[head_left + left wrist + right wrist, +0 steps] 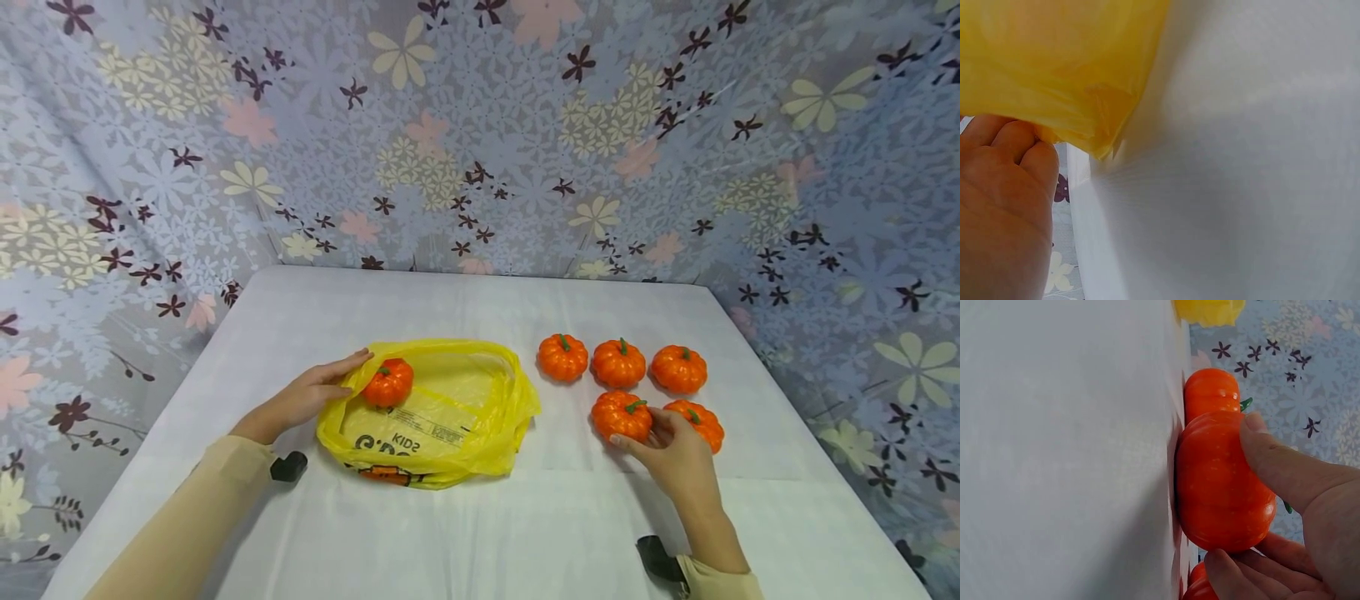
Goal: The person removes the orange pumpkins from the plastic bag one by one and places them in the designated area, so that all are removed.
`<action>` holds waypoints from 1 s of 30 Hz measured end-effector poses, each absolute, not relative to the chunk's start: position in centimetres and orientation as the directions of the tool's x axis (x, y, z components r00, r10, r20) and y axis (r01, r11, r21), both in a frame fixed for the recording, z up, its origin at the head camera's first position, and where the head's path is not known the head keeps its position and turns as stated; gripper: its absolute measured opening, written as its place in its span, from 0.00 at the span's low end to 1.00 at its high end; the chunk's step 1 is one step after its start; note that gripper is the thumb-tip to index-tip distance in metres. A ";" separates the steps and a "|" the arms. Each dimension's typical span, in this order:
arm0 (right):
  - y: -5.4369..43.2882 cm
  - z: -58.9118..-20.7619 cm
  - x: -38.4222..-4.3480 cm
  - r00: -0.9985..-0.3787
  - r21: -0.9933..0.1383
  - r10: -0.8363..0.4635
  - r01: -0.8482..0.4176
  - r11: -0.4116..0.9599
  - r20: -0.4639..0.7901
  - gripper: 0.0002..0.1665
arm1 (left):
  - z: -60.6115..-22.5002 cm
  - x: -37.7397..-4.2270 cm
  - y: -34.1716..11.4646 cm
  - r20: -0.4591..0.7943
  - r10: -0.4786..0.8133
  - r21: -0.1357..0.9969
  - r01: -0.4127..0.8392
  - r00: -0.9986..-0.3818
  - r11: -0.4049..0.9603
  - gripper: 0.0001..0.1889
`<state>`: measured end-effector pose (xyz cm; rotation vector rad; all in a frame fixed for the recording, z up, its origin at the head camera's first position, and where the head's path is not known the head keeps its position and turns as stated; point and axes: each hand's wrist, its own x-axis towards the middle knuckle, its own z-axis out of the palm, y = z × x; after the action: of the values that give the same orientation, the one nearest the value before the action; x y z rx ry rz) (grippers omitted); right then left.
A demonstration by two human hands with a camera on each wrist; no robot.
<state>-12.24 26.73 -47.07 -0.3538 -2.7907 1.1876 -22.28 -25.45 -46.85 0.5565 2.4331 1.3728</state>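
A yellow plastic bag (427,467) lies with its mouth spread wide on the white-covered table, a small orange pumpkin (388,383) inside near its left rim. My left hand (303,402) holds that left rim; in the left wrist view its fingertips are hidden behind the yellow plastic. To the right, my right hand (678,454) grips another small pumpkin (621,416) with a green stem, thumb on one side and fingers on the other. In the right wrist view this pumpkin (1219,481) sits close against the tabletop.
Three more pumpkins stand in a back row: left (562,358), middle (618,363) and right (678,369). One further pumpkin (699,425) is just beyond my right hand, partly covered by it. A flowered cloth (480,133) hangs behind the table.
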 end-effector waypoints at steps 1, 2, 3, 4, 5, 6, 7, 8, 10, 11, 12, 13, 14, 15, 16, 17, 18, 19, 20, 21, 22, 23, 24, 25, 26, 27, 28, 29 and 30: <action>26.7 -47.1 -12.2 -0.970 -0.719 0.244 0.175 0.672 -0.008 0.56 | -46.9 -22.2 -25.4 -0.065 0.463 0.861 0.185 -0.884 0.473 0.33; 26.7 -47.1 -12.2 -0.970 -0.718 0.243 0.173 0.674 -0.006 0.56 | -46.9 -22.2 -25.5 -0.067 0.460 0.861 0.181 -0.885 0.475 0.33; 26.6 -47.1 -12.3 -0.970 -0.718 0.243 0.174 0.674 -0.007 0.56 | -47.0 -22.2 -25.5 -0.072 0.455 0.862 0.175 -0.887 0.476 0.33; 26.6 -47.0 -12.2 -0.970 -0.719 0.243 0.178 0.672 -0.012 0.57 | -47.0 -22.2 -25.5 -0.073 0.454 0.861 0.173 -0.888 0.478 0.33; 26.6 -47.0 -12.2 -0.969 -0.720 0.246 0.182 0.670 -0.017 0.57 | -47.0 -22.2 -25.5 -0.072 0.456 0.860 0.176 -0.887 0.479 0.33; 26.5 -46.9 -12.2 -0.969 -0.719 0.247 0.186 0.670 -0.020 0.57 | -46.9 -22.2 -25.4 -0.074 0.456 0.861 0.175 -0.887 0.478 0.33; 26.5 -46.8 -12.2 -0.969 -0.711 0.247 0.187 0.678 -0.019 0.58 | -46.9 -22.2 -25.4 -0.077 0.453 0.861 0.170 -0.888 0.479 0.33; 26.4 -46.6 -12.2 -0.969 -0.705 0.246 0.185 0.684 -0.016 0.57 | -46.8 -22.1 -25.4 -0.078 0.452 0.862 0.167 -0.889 0.478 0.33; 26.4 -46.3 -12.1 -0.970 -0.694 0.245 0.177 0.697 -0.001 0.56 | -46.8 -22.1 -25.4 -0.078 0.455 0.863 0.169 -0.887 0.477 0.33; 26.3 -46.1 -12.1 -0.970 -0.693 0.243 0.167 0.702 0.012 0.55 | -46.7 -22.1 -25.4 -0.077 0.458 0.863 0.171 -0.886 0.476 0.33; 26.3 -45.8 -12.1 -0.970 -0.691 0.243 0.159 0.705 0.025 0.55 | -46.7 -22.1 -25.4 -0.076 0.457 0.864 0.171 -0.886 0.474 0.33; 26.2 -45.6 -12.1 -0.969 -0.687 0.241 0.145 0.712 0.045 0.54 | -46.7 -22.1 -25.4 -0.074 0.459 0.863 0.174 -0.885 0.474 0.33; 26.2 -45.3 -12.2 -0.967 -0.689 0.246 0.136 0.712 0.063 0.54 | -46.7 -22.0 -25.4 -0.070 0.461 0.864 0.177 -0.885 0.472 0.33; 26.2 -45.0 -12.2 -0.965 -0.694 0.250 0.126 0.709 0.080 0.54 | -46.7 -22.0 -25.5 -0.065 0.466 0.862 0.185 -0.882 0.472 0.33; 26.2 -44.8 -12.3 -0.962 -0.701 0.254 0.111 0.704 0.102 0.55 | -46.7 -22.1 -25.5 -0.063 0.467 0.862 0.188 -0.882 0.471 0.33; 26.2 -44.6 -12.3 -0.959 -0.703 0.257 0.102 0.704 0.118 0.55 | -46.7 -22.1 -25.4 -0.060 0.469 0.863 0.191 -0.881 0.468 0.33; 26.2 -44.3 -12.4 -0.955 -0.701 0.264 0.097 0.706 0.133 0.55 | -46.7 -22.1 -25.4 -0.059 0.469 0.863 0.192 -0.881 0.468 0.33; 26.3 -44.1 -12.4 -0.951 -0.699 0.267 0.086 0.710 0.154 0.55 | -46.7 -22.1 -25.4 -0.057 0.471 0.862 0.194 -0.880 0.468 0.33; 26.3 -43.9 -12.5 -0.948 -0.704 0.273 0.081 0.706 0.165 0.55 | -46.7 -22.2 -25.4 -0.055 0.472 0.863 0.195 -0.880 0.465 0.33; 26.4 -43.7 -12.5 -0.947 -0.710 0.272 0.072 0.701 0.173 0.55 | -46.7 -22.2 -25.4 -0.053 0.475 0.863 0.199 -0.878 0.465 0.33; 26.4 -43.6 -12.6 -0.946 -0.712 0.268 0.061 0.699 0.182 0.55 | -46.7 -22.2 -25.4 -0.054 0.474 0.865 0.196 -0.879 0.463 0.33; 26.5 -43.4 -12.6 -0.947 -0.716 0.263 0.052 0.696 0.186 0.55 | -46.7 -22.2 -25.5 -0.052 0.476 0.864 0.199 -0.878 0.462 0.33; 26.5 -43.3 -12.7 -0.947 -0.723 0.256 0.040 0.690 0.193 0.55 | -46.7 -22.2 -25.5 -0.053 0.475 0.864 0.199 -0.878 0.463 0.33; 26.5 -43.1 -12.8 -0.949 -0.726 0.245 0.026 0.687 0.198 0.56 | -46.7 -22.2 -25.5 -0.052 0.476 0.864 0.199 -0.878 0.462 0.33; 26.5 -43.0 -12.8 -0.951 -0.729 0.235 0.016 0.684 0.199 0.56 | -46.6 -22.2 -25.5 -0.053 0.475 0.866 0.196 -0.878 0.460 0.33; 26.4 -42.9 -13.0 -0.954 -0.737 0.222 0.002 0.676 0.201 0.56 | -46.6 -22.1 -25.5 -0.052 0.476 0.866 0.197 -0.878 0.459 0.33; 26.3 -42.8 -13.1 -0.956 -0.743 0.211 -0.011 0.669 0.203 0.56 | -46.6 -22.1 -25.5 -0.054 0.474 0.867 0.194 -0.879 0.459 0.33; 26.2 -42.7 -13.2 -0.958 -0.748 0.202 -0.019 0.664 0.204 0.56 | -46.6 -22.1 -25.5 -0.054 0.474 0.868 0.193 -0.879 0.458 0.33; 26.0 -42.7 -13.3 -0.959 -0.749 0.195 -0.026 0.662 0.206 0.56 | -46.5 -22.0 -25.5 -0.056 0.473 0.869 0.190 -0.879 0.456 0.33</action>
<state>-13.34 26.05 -42.68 -0.1355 -2.6110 1.1836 -22.03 -25.49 -46.53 0.5676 2.4202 1.3895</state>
